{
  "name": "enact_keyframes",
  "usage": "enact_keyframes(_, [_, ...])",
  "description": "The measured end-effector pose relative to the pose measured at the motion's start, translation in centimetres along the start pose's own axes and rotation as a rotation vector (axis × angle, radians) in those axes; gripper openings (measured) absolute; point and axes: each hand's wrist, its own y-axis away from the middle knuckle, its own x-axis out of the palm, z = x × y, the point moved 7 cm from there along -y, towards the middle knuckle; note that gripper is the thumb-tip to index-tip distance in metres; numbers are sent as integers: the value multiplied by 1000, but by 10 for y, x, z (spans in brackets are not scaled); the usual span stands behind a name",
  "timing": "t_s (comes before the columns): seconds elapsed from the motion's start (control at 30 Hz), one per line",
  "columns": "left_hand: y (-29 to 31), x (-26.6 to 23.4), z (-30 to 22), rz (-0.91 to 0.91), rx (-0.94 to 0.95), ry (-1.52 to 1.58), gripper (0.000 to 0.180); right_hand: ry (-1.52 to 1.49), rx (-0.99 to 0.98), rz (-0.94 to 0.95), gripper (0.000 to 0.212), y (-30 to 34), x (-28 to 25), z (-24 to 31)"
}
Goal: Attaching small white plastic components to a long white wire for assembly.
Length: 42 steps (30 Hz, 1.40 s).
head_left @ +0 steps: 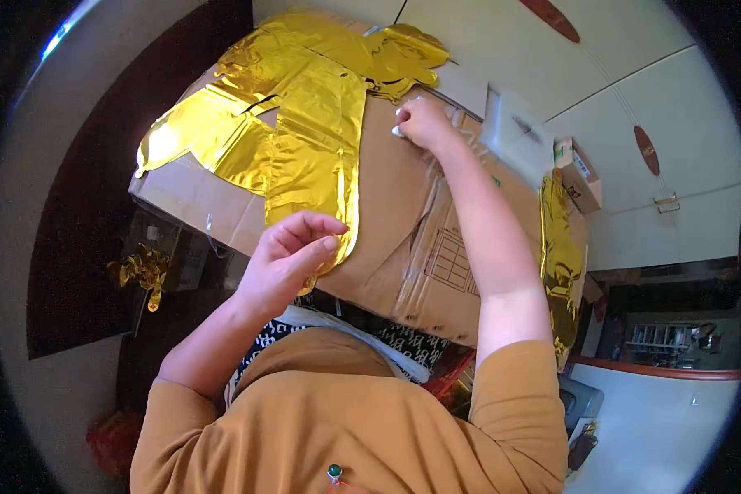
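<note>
A flat, crinkled gold foil balloon lies across the top of a cardboard box. Above the balloon's near end is my left hand, fingers curled and thumb close to the index finger. Whether something thin sits in that pinch I cannot make out. My right hand reaches to the far part of the box, closed, with a small white thing at its fingertips. Its exact kind is too small to tell. Just beyond lies another bunched piece of gold foil.
More gold foil hangs over the box's right side. A small carton and a translucent white sheet or container stand at the back right, by pale cabinet doors. Crumpled gold foil shows at lower left.
</note>
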Motion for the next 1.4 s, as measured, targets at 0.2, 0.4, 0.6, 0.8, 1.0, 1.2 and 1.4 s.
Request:
enact_keyframes(0.2, [8, -1, -6, 27, 22, -15, 16, -37, 49, -226, 19, 3, -3, -30])
enact_keyframes(0.4, [56, -13, -12, 90, 72, -196, 16, -252, 23, -459, 25, 139, -44, 36])
enact_keyframes(0.6, [80, -28, 64, 448, -197, -776, 17, -702, -160, 228, 6, 345, 48, 119])
enact_keyframes(0.8, [46, -61, 162, 506, 123, -1358, 21, -586, 396, 253, 23, 375, 208, 40])
enact_keyframes(1.0, [26, -90, 254, 753, -175, -1432, 21, -609, 200, 392, 29, 344, 264, 55])
enact_keyframes(1.2, [21, -100, 222, 537, -106, -1297, 18, -620, 215, 413, 29, 347, 273, 61])
enact_keyframes(1.4, [24, -84, 202, 519, -64, -1227, 18, -705, 206, 277, 30, 344, 246, 71])
